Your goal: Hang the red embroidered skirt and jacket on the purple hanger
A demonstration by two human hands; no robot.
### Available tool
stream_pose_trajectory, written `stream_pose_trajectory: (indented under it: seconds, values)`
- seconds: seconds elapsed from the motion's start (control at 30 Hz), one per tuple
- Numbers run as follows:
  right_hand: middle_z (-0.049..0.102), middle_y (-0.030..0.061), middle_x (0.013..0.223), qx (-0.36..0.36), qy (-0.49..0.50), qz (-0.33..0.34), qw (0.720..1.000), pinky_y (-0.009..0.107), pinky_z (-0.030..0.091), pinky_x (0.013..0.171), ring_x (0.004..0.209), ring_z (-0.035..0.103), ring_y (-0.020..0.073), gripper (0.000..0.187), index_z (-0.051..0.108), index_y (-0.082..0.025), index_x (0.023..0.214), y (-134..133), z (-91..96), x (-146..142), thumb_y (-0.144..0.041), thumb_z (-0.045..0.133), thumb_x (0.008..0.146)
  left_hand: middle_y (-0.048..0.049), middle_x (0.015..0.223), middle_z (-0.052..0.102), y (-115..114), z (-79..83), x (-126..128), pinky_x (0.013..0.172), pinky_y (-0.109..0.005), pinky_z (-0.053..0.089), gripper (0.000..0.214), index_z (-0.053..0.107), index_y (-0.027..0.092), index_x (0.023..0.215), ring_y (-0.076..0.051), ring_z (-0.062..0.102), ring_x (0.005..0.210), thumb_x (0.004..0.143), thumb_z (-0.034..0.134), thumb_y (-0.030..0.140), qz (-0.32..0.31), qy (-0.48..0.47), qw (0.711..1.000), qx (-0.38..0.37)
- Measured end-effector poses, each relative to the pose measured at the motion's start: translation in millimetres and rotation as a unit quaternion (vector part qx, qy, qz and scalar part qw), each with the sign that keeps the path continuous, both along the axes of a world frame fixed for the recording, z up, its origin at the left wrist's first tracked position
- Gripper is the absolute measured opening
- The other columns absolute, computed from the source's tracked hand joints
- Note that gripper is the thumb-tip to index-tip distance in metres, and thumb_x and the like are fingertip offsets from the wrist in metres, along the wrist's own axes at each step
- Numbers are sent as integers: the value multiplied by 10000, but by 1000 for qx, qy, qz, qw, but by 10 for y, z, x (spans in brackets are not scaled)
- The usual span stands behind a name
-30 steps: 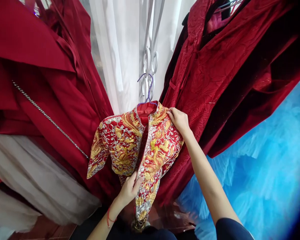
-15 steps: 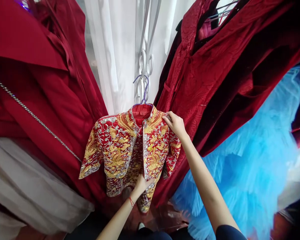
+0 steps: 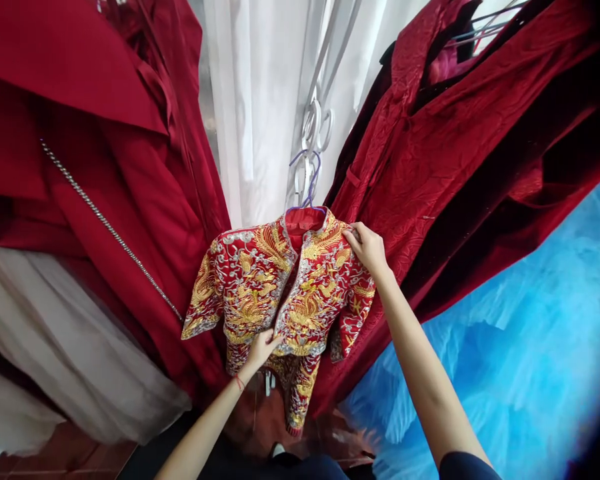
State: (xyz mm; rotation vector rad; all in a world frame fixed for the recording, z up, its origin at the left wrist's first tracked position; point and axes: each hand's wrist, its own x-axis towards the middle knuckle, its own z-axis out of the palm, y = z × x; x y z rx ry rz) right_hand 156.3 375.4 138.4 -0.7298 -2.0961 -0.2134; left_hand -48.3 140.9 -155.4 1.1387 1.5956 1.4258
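Note:
A small red jacket (image 3: 260,287) with gold and silver embroidery hangs on a purple hanger (image 3: 307,179) in front of a white curtain. My left hand (image 3: 261,347) pinches the bottom hem at the front opening. My right hand (image 3: 367,248) grips the jacket's right shoulder beside the collar. A matching embroidered piece (image 3: 300,390) hangs below the jacket.
Dark red gowns hang close on both sides, a satin gown with a rhinestone strap (image 3: 110,227) on the left and a velvet gown (image 3: 455,147) on the right. Grey tulle (image 3: 55,360) lies at lower left, blue tulle (image 3: 520,333) at lower right. A white curtain (image 3: 265,100) hangs behind.
My left hand has moved from the lower front panel up to the jacket's bottom hem. The jacket front now hangs closed and flatter. My right hand stays on the shoulder.

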Motion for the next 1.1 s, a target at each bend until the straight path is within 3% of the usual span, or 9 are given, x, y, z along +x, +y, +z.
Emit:
stream_pose_trajectory:
  seconds: [0.2,0.33,0.5,0.6,0.73,0.83,0.93,1.0,1.1]
  values:
    - [685,87,905,-17,9,4,1000,314,455,746,807,623,217,379,621,-189,1028,-58,-44,13,-515,445,950,4,652,604,260,-136,89,696,-267,471,462,559,165,666,-149,580,675,706,700,604,-29,-47,998,35]
    - [639,161,1134,14,75,-76,994,436,432,918,1067,579,288,490,557,-161,1223,-352,-278,-22,-540,431,940,-19,713,643,304,-272,147,729,-281,474,472,586,163,699,-163,602,721,699,691,623,-24,-73,996,37]
    - [288,234,1539,13,101,-139,985,562,287,1082,1428,283,340,718,194,-163,1533,-761,-693,-119,-509,402,940,-35,745,673,289,-372,136,746,-290,483,438,635,157,711,-171,616,739,653,744,577,-29,-102,994,23]
    - [149,229,1597,-12,87,-150,985,584,272,1088,1478,170,352,766,100,-162,1559,-850,-748,-140,-501,390,936,-36,755,678,305,-405,129,763,-286,483,403,643,159,702,-167,612,749,649,758,541,-21,-116,993,9]
    - [113,210,1610,-23,78,-149,985,608,283,1074,1485,136,358,769,102,-181,1557,-956,-787,-128,-510,392,926,-44,791,702,325,-463,118,802,-293,485,360,667,163,719,-171,627,775,622,790,487,-15,-135,991,-10]
    - [205,214,1573,-75,131,-137,979,617,280,1078,1465,185,367,715,271,-172,1504,-1208,-1163,-169,-492,459,892,-60,834,719,294,-510,111,824,-306,487,345,689,164,759,-182,640,801,603,814,445,-13,-154,988,-16]
    - [526,183,1314,-293,258,-78,917,571,345,1052,1309,423,354,394,599,-230,1165,-1567,-1898,-302,-439,543,835,-75,858,724,264,-542,120,849,-325,485,339,695,158,779,-191,649,819,598,826,412,-10,-174,985,-14]
    - [650,118,1012,-530,304,15,791,489,410,1004,1098,562,317,177,644,-261,864,-1791,-2420,-420,-404,617,765,-74,845,722,264,-536,141,863,-336,484,331,692,155,762,-195,650,821,593,831,403,-10,-184,983,-11]
    - [610,46,672,-609,346,30,713,399,511,748,734,611,249,232,578,-235,701,-2023,-2990,-584,-447,671,686,-69,820,716,273,-492,191,877,-347,482,331,691,152,737,-202,650,829,579,838,403,-9,-192,981,-6]
